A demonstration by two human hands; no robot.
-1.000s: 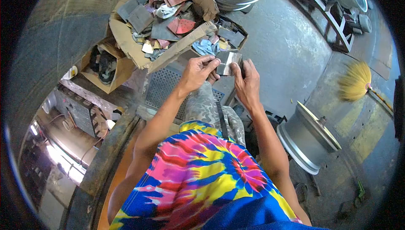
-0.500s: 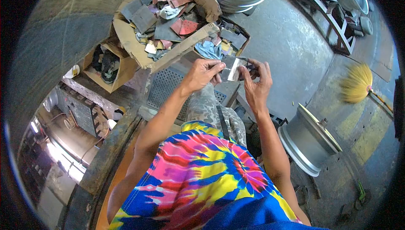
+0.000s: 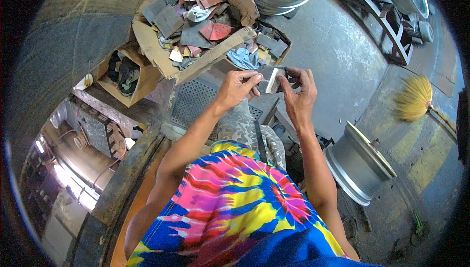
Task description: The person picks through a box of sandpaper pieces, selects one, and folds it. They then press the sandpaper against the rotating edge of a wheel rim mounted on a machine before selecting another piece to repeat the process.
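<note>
Between my two hands is a small piece of sandpaper (image 3: 274,82), dark grey with a pale, shiny strip down its middle. My left hand (image 3: 239,88) is closed in a pinch at its left side, thumb on top. At the right side, my right hand (image 3: 299,93) grips it between thumb and curled fingers. The fingers cover both ends of the piece. Both hands are held over my knees, just in front of a cardboard box (image 3: 210,55) filled with sandpaper scraps and rags.
A wheel rim (image 3: 360,161) lies on its side at right, near a yellow broom (image 3: 415,98). Another rim (image 3: 289,0) stands beyond the box. A metal frame (image 3: 374,12) is at upper right. A smaller carton (image 3: 128,78) with dark cloth sits at left, near a perforated mat (image 3: 193,101).
My right fingers have shifted slightly on the sandpaper, and less of its dark left part shows between the hands. My left hand has hardly moved.
</note>
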